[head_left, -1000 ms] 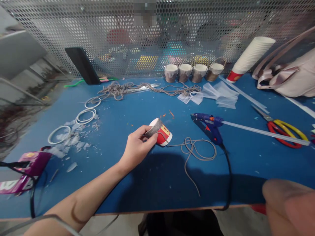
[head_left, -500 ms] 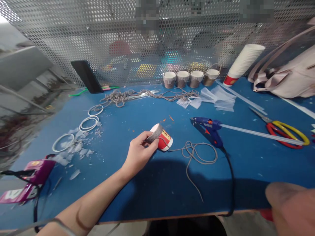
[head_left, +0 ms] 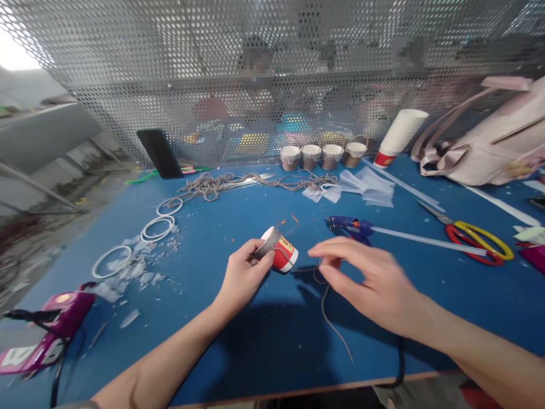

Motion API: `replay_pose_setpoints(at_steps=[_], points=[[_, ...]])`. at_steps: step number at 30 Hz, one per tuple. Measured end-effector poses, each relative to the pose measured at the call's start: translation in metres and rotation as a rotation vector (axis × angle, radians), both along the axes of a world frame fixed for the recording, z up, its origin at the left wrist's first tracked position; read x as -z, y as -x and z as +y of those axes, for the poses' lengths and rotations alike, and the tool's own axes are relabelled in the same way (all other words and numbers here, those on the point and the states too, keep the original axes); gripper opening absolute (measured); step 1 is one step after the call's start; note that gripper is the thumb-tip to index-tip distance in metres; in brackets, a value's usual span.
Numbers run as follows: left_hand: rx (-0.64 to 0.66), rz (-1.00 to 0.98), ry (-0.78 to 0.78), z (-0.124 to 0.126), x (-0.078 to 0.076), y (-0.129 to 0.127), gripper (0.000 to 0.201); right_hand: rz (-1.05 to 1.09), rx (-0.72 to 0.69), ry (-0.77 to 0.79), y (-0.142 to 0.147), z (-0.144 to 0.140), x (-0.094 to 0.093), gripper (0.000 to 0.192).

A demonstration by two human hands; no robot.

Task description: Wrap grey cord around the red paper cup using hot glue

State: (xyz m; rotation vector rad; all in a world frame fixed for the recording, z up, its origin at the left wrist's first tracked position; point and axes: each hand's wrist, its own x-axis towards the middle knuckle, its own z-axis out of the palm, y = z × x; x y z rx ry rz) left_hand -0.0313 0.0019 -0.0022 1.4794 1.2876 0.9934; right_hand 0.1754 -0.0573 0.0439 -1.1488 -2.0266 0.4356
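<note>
the step in hand looks like wrapping grey cord around a small paper cup: the left hand (head_left: 243,274) holds the red-and-white paper cup (head_left: 279,250) on its side near the middle of the blue table (head_left: 264,335), a little toward the near edge, with a band of grey cord already wound around the cup's upper part. the left fingers (head_left: 255,248) are curled narrowly around the cup, thumb and forefinger pinching it at the wrapped band, so the cup is gripped and lifted slightly or resting lightly on the table; which of the two cannot be told. the right hand (head_left: 369,281) hovers just right of the cup, above the loose grey cord (head_left: 330,318) that trails from the cup toward the near edge. its fingers are spread fairly wide and slightly bent, blurred, and hold nothing that can be seen; whether the fingertips touch the cord cannot be told. as a judgement, the next move calls for a pinch on the free cord close to the cup and steady tension, while the left hand keeps the cup from rolling. the blue glue gun (head_left: 351,227) lies just beyond the right hand, its clear glue stick (head_left: 426,241) pointing toward the right edge, where red-and-yellow scissors (head_left: 472,238) lie. finished cord-wrapped cups (head_left: 321,156) stand in a row at the far edge beside a stack of paper cups (head_left: 398,136).
</note>
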Motion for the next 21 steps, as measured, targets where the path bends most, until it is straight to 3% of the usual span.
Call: replay_pose_setpoints(at_steps=[3, 5, 8, 11, 15, 17, 19, 21], points=[[0.024, -0.025, 0.028, -0.002, 0.000, 0.000, 0.013, -0.224, 0.051, 0.072, 0.015, 0.025, 0.032, 0.017], [0.036, -0.048, 0.043, -0.003, 0.000, 0.000, 0.012, -0.379, 0.125, -0.027, 0.019, 0.031, 0.052, 0.024], [0.032, -0.078, 0.049, -0.003, 0.000, -0.001, 0.012, -0.396, 0.137, -0.130, 0.019, 0.032, 0.066, 0.024], [0.016, -0.087, 0.050, -0.002, -0.001, -0.002, 0.013, -0.328, 0.050, -0.176, 0.018, 0.026, 0.065, 0.029], [-0.004, -0.117, 0.034, -0.001, -0.002, -0.001, 0.012, -0.401, -0.282, -0.291, 0.017, 0.013, 0.054, 0.036], [-0.007, -0.131, 0.026, -0.001, -0.002, 0.000, 0.011, -0.439, -0.381, -0.348, 0.011, 0.008, 0.043, 0.040], [-0.005, -0.138, 0.022, -0.001, -0.002, 0.000, 0.010, -0.393, -0.363, -0.337, -0.001, 0.003, 0.028, 0.041], [-0.015, -0.145, 0.021, 0.000, -0.002, -0.001, 0.011, -0.277, -0.289, -0.214, -0.022, -0.002, 0.015, 0.035]])
